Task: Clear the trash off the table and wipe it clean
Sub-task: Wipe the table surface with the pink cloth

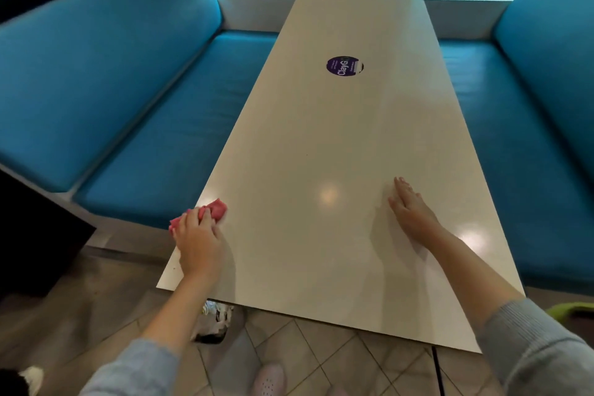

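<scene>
A long cream table (pixel 321 145) stretches away from me, bare apart from a round purple sticker (pixel 344 65) near its far half. My left hand (pixel 198 239) presses a crumpled pink cloth (pixel 215 207) against the table's near left edge, fingers closed over it. My right hand (pixel 413 212) lies flat on the near right part of the tabletop, fingers together and stretched forward, holding nothing. No trash shows on the tabletop.
Blue padded benches (pixel 154 151) flank the table on both sides, the right one (pixel 520 170) close to its edge. A plastic bag (pixel 213 321) with dark contents sits on the tiled floor under the near edge. My pink shoe (pixel 268 379) is below.
</scene>
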Demonstrator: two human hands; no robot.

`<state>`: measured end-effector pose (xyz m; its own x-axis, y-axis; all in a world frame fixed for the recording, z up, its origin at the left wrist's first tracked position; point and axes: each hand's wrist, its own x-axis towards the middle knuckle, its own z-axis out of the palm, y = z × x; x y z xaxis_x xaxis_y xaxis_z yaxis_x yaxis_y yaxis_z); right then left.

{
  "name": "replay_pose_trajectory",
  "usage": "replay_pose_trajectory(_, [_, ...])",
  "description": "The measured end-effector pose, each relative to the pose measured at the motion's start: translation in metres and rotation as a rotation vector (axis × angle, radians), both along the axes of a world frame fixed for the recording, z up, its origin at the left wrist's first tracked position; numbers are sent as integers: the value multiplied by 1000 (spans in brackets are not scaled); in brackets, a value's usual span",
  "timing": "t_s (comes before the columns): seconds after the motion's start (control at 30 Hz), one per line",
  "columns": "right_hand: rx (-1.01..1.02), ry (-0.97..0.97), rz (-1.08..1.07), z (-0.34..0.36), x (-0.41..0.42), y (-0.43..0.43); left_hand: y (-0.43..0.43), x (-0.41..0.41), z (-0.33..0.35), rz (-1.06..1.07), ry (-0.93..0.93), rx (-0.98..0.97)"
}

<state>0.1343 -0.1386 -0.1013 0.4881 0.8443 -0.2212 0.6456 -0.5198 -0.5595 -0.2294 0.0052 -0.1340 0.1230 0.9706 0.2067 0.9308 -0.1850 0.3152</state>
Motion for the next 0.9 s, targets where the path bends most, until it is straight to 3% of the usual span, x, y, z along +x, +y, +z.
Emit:
replay_pose_trajectory(0.23, [-100,-201,-64,-14,2,-27,71,97,16,-123,26,-117])
replay_pose_trajectory(0.43, [-41,-122,-60,-22,11,-36,100,186,12,-467,-40,-133])
replay_pose_trajectory(0.53, [14,-34,-102,-14,17,-39,78,220,12,-606,-47,-140])
replay_pose_trajectory(0.7, [-43,-141,-202,-14,31,-64,12,255,8,-831,-25,-180])
replay_pose_trajectory(0.9, [-25,-50,-276,-3,50,-97,-89,301,13,-1146,32,-177])
